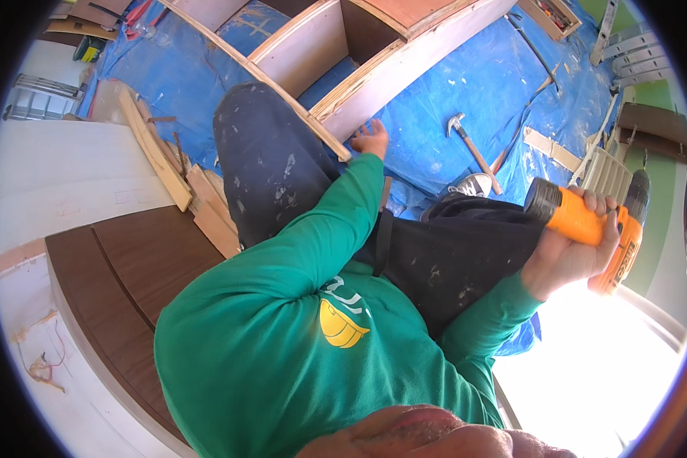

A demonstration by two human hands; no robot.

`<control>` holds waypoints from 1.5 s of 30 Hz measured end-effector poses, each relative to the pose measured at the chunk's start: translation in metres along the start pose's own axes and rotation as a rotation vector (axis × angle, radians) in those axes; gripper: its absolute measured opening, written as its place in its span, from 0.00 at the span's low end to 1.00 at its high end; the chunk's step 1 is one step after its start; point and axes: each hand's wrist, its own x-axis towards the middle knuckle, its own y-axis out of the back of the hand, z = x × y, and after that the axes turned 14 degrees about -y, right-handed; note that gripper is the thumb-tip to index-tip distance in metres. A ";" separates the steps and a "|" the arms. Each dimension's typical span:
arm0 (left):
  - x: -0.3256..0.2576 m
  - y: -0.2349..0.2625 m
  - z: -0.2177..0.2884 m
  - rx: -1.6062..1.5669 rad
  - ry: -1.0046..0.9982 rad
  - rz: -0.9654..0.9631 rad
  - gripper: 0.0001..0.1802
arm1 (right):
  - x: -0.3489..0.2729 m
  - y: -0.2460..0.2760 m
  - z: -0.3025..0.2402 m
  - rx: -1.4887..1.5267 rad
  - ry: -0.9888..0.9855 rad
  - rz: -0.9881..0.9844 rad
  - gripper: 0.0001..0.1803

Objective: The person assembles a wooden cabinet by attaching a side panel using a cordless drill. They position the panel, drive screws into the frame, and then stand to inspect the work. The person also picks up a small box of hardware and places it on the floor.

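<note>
My right hand [576,248] is wrapped round the handle of an orange and black cordless drill [622,252], held up at the right with its chuck and bit pointing toward the far side. Ahead of me, my left hand [370,140] has its fingers apart, right beside the near end of a wooden cabinet frame [389,88]. Whether its fingertips press on the panel I cannot tell. The frame has pale plywood edges and open compartments, and one long edge strip [313,122] runs past my left knee.
A claw hammer [474,153] lies on the blue plastic sheet [427,153] near my shoe. Wood offcuts [156,153] lie at the left beside a dark brown panel [133,282]. Toward the far right are a ladder [633,53] and a box of tools [553,17].
</note>
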 end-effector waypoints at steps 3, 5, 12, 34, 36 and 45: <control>0.032 -0.030 -0.006 0.037 -0.090 0.109 0.29 | 0.010 0.001 0.009 0.071 -0.138 -0.073 0.15; 0.030 -0.032 -0.010 0.097 -0.125 0.286 0.25 | 0.014 0.000 0.017 0.069 -0.198 -0.037 0.15; 0.055 -0.035 -0.001 -0.020 -0.163 0.382 0.23 | 0.036 -0.013 0.048 -0.026 -0.383 0.052 0.16; 0.142 0.013 -0.012 -0.070 -0.011 0.249 0.25 | 0.082 -0.012 0.091 -0.067 -0.609 0.183 0.15; 0.141 0.012 -0.011 -0.061 0.003 0.236 0.25 | 0.082 -0.019 0.098 -0.030 -0.636 0.160 0.14; 0.133 0.001 -0.011 -0.057 0.053 0.161 0.28 | 0.073 -0.042 0.114 -0.053 -0.677 0.076 0.10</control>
